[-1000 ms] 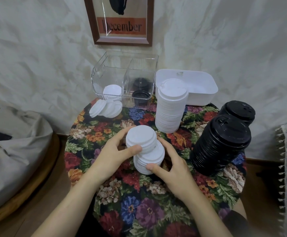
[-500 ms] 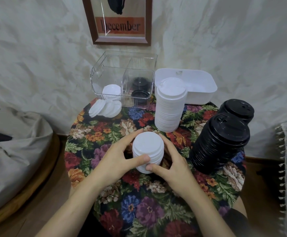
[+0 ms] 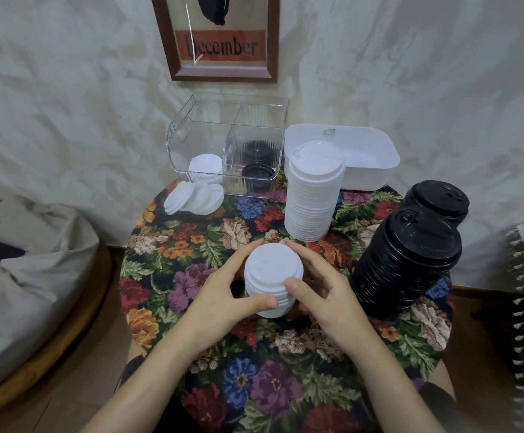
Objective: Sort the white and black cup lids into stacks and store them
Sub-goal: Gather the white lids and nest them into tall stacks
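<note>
We find the left hand (image 3: pixel 223 295) and right hand (image 3: pixel 323 292) curled round the short white lid stack (image 3: pixel 273 276), which stands mid-way on the table (image 3: pixel 270 395). Its upper lids, skewed a second ago, now sit squared. We judge it ready for the clear organiser (image 3: pixel 226 145) behind.

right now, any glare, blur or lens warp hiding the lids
Head view: sharp, evenly lit; glare streaks the framed print; ribbed walls of the clear bin smear the black lids inside; wide-angle edges bend; the held white stack shows cleanly.
</note>
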`<action>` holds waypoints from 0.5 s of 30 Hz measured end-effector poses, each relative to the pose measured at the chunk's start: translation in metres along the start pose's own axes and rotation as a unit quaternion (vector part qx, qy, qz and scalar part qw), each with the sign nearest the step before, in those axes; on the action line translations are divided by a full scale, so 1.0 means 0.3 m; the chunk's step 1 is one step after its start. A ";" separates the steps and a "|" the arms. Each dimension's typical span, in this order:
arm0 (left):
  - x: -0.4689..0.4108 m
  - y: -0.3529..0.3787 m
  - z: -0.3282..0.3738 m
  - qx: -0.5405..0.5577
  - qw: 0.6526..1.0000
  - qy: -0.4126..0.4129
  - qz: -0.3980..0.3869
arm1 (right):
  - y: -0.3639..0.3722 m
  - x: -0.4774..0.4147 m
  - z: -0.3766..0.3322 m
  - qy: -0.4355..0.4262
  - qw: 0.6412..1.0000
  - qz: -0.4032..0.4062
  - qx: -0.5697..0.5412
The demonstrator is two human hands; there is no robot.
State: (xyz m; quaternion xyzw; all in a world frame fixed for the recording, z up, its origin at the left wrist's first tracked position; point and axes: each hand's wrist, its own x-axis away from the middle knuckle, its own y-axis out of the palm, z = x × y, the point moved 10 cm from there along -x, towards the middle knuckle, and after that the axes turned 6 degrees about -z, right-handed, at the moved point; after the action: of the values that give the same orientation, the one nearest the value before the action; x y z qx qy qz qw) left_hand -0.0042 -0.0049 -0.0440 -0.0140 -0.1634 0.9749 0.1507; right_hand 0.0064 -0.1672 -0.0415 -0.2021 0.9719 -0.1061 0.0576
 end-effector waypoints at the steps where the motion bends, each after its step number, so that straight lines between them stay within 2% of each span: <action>1: 0.000 0.005 -0.005 0.006 1.000 -0.001 0.000 | -0.001 0.001 -0.001 0.001 1.000 0.000 0.000; 10: -0.002 0.023 -0.006 0.002 1.000 0.005 -0.005 | 0.017 -0.013 -0.033 0.030 0.995 -0.057 0.075; 15: -0.005 0.021 -0.015 -0.012 1.000 -0.007 -0.012 | 0.030 -0.017 -0.031 0.046 0.994 -0.046 0.090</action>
State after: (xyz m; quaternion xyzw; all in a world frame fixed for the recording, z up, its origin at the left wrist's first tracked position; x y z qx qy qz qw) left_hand -0.0042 -0.0096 -0.0503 -0.0072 -0.1761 0.9711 0.1609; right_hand 0.0062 -0.1553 -0.0343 -0.2354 0.9497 -0.2050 0.0259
